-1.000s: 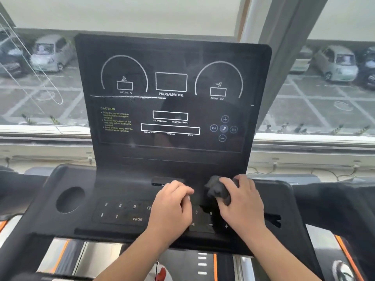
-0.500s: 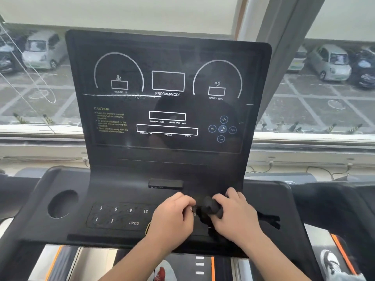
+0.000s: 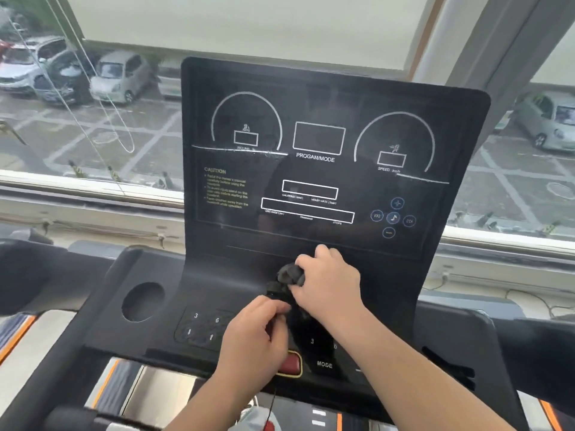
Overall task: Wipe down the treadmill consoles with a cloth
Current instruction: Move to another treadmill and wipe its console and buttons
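Gripping a dark crumpled fabric cloth [image 3: 287, 276] in the right hand [image 3: 326, 290], grip curled snugly round the wad, pressed to the black plastic treadmill console [image 3: 217, 275] well above the red oval gold-rimmed button [image 3: 292, 363], at the bend below the upright screen. Pinching what looks like the cloth's lower tail with the left hand [image 3: 255, 340], grip closed between thumb and fingertips, just above and left of the red button. Judged as gathering the cloth for a wiping pass. Better to spread the wad into a flat pad, then sweep in overlapping strokes from the screen's top edge down toward the red button, pressing lightly on the glossy face to avoid smears. Around it: number keys printed left and right of the red button, the white MODE label [image 3: 324, 364] just right of it, a round cup well [image 3: 143, 301] up and to its left, a thin cord [image 3: 272, 399] hanging below it. Likely snags: catching that cord, or pressing the red button or keys by accident while wiping the deck. Far beyond and above the red button, a window onto parked cars [image 3: 121, 77].
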Available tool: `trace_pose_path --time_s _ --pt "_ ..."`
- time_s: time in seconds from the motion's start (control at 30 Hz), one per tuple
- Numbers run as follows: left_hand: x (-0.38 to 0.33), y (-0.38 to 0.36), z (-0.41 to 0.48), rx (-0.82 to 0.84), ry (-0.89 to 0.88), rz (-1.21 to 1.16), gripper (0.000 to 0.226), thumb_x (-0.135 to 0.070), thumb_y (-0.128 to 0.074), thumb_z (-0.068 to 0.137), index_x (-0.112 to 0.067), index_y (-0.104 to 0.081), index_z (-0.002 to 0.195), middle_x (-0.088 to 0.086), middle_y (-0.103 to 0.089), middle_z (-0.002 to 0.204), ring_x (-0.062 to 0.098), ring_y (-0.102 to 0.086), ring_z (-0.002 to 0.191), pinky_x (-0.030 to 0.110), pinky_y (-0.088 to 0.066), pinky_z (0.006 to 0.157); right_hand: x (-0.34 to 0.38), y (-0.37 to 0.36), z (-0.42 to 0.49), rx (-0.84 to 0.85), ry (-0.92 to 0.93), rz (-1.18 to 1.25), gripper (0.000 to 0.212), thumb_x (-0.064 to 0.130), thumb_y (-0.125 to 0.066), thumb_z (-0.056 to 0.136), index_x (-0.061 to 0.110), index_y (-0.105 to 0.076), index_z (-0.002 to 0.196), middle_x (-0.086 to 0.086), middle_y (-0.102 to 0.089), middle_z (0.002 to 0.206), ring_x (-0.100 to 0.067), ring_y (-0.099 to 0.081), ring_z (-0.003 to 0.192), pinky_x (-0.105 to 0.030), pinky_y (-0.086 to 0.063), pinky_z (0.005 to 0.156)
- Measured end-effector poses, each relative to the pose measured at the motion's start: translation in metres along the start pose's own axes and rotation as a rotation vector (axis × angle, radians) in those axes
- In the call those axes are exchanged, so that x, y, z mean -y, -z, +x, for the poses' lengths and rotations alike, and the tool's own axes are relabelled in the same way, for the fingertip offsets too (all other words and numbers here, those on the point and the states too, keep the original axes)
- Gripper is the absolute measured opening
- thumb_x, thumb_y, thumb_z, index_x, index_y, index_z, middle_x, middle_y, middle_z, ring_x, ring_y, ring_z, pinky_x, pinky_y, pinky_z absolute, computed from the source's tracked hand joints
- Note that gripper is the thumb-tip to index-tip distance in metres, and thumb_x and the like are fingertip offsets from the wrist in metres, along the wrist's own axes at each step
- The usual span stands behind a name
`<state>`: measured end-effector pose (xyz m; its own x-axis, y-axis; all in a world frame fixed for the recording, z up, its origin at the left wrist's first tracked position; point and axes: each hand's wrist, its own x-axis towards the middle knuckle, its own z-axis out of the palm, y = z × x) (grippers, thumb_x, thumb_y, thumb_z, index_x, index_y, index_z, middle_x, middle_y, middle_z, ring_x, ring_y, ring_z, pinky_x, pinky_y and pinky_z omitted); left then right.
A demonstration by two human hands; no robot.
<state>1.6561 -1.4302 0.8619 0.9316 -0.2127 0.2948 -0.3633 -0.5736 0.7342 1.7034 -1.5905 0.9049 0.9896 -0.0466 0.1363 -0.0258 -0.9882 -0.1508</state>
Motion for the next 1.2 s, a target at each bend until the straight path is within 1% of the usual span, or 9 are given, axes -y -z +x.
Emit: trace_pose_path --time_s 0.3,0.47,0.67,0.77,0.83,0.9,0.97,1.07,1.2 --pt "0.0 0.002 -0.001 -0.011 0.013 -0.021 0.019 -0.013 -0.062 0.088 -0.024 -0.075 0.097 -0.021 -0.066 0.091 -0.004 -0.062 0.083 0.007 -0.043 0.075 -0.022 -0.004 -0.011 -0.001 0.063 -0.303 0.03 0.007 -0.087 0.041 0.018 -0.063 0.055 -0.005 -0.051 0.073 -0.03 -0.055 0.068 -0.031 -0.025 0.053" --pt "-0.015 -0.013 -0.006 0.037 -0.032 -0.063 0.019 -0.013 -0.062 0.088 -0.026 -0.073 0.095 -0.021 -0.065 0.088 0.002 -0.063 0.079 0.011 -0.045 0.07 -0.07 0.016 -0.038 0.274 -0.086 -0.372 0.021 0.03 -0.07 0.087 0.027 -0.068 0.107 0.0 -0.053 0.115 -0.025 -0.053 0.112 -0.034 -0.036 0.068" --pt "-0.03 -0.044 -0.015 0.102 -0.086 -0.024 0.019 -0.016 -0.061 0.089 -0.027 -0.073 0.1 -0.021 -0.063 0.095 0.001 -0.06 0.085 0.018 -0.049 0.072 -0.092 0.014 -0.082 0.319 -0.352 0.029 0.044 0.069 -0.061 0.083 0.038 -0.063 0.115 0.008 -0.047 0.104 -0.02 -0.055 0.114 -0.033 -0.043 0.072" --pt "-0.052 -0.06 -0.023 0.23 -0.217 0.044 0.038 -0.034 -0.057 0.092 -0.029 -0.064 0.129 -0.013 -0.057 0.132 0.013 -0.055 0.121 0.034 -0.052 0.1 -0.105 0.019 -0.099 0.286 -0.483 0.445 0.055 0.073 -0.07 0.075 0.04 -0.066 0.119 0.011 -0.056 0.109 -0.011 -0.06 0.105 -0.03 -0.049 0.08" --pt "-0.07 -0.073 -0.028 0.439 -0.268 0.173 0.069 -0.056 -0.048 0.095 -0.037 -0.033 0.159 -0.003 -0.024 0.169 0.024 -0.021 0.154 0.039 -0.022 0.128 -0.124 0.033 -0.107 0.193 -0.61 0.78 0.046 0.059 -0.076 0.08 0.037 -0.069 0.12 0.009 -0.063 0.109 -0.01 -0.065 0.1 -0.031 -0.058 0.08" --pt "-0.081 -0.091 -0.029 0.582 -0.309 0.316 0.083 -0.067 -0.042 0.095 -0.038 -0.008 0.165 0.002 0.007 0.174 0.028 0.012 0.16 0.041 0.008 0.129 -0.142 0.04 -0.115 0.055 -0.738 0.93 0.024 0.044 -0.072 0.09 0.034 -0.071 0.113 0.008 -0.067 0.104 -0.011 -0.067 0.098 -0.039 -0.064 0.079" --pt "-0.079 -0.109 -0.027 0.594 -0.409 0.425 0.084 -0.066 -0.047 0.095 -0.032 -0.016 0.165 0.01 -0.009 0.174 0.038 -0.001 0.16 0.05 0.003 0.128 -0.155 0.038 -0.121 -0.063 -0.805 0.917 0.014 0.033 -0.062 0.097 0.031 -0.071 0.108 0.01 -0.07 0.1 -0.011 -0.067 0.096 -0.046 -0.063 0.088" --pt "-0.067 -0.13 -0.002 0.531 -0.617 0.588 0.078 -0.059 -0.069 0.083 -0.025 -0.048 0.151 0.015 -0.051 0.15 0.043 -0.046 0.138 0.059 -0.034 0.12 -0.163 0.021 -0.127 -0.044 -0.843 0.938 0.018 0.035 -0.057 0.101 0.03 -0.07 0.112 0.011 -0.07 0.101 -0.011 -0.067 0.097 -0.045 -0.059 0.095" --pt "-0.065 -0.136 0.055 0.328 -0.63 0.668 0.071 -0.05 -0.082 0.076 -0.024 -0.06 0.138 0.012 -0.057 0.131 0.038 -0.053 0.112 0.053 -0.045 0.099 -0.162 -0.002 -0.141 -0.034 -0.88 0.972 0.018 0.039 -0.053 0.103 0.034 -0.068 0.096 0.009 -0.072 0.097 -0.015 -0.069 0.097 -0.042 -0.058 0.092"
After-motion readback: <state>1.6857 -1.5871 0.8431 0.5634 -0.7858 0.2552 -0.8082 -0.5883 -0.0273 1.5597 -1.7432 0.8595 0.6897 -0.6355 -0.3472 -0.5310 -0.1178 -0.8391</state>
